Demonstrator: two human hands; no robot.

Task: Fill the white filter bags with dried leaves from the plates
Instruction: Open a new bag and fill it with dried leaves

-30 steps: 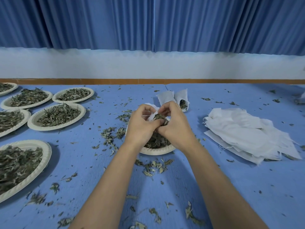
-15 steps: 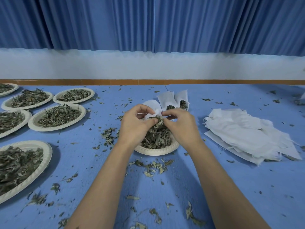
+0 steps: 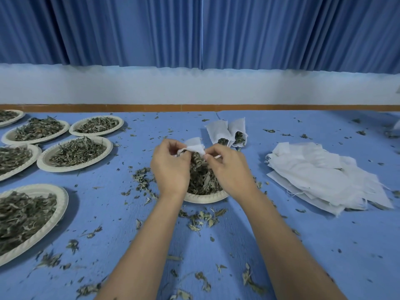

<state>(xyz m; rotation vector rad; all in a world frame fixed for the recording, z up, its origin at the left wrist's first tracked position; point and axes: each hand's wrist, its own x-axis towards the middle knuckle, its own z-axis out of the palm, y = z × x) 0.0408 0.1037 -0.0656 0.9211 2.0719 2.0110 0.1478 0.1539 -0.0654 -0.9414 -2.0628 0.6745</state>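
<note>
Lifting clear of the heap, the left hand [image 3: 171, 169] and right hand [image 3: 229, 172] had drawn a little apart since a second earlier, and the bag [image 3: 195, 147] showed white between them where knuckles had mostly hidden it. It hung just above the far side of the plate [image 3: 205, 198], over the leaves [image 3: 203, 180], with dark leaf showing under its rim. That read as a bag already part filled, with closing likely next; whether it was full I could not tell. Left fingers curled and pinched the bag's left edge; the right thumb and forefinger pinched its right corner, a thin white strip poking out beside them. Both wrists sat level, forearms converging from below. Two filled bags [image 3: 227, 135] lay just beyond, empty bags [image 3: 320, 176] well to the right.
</note>
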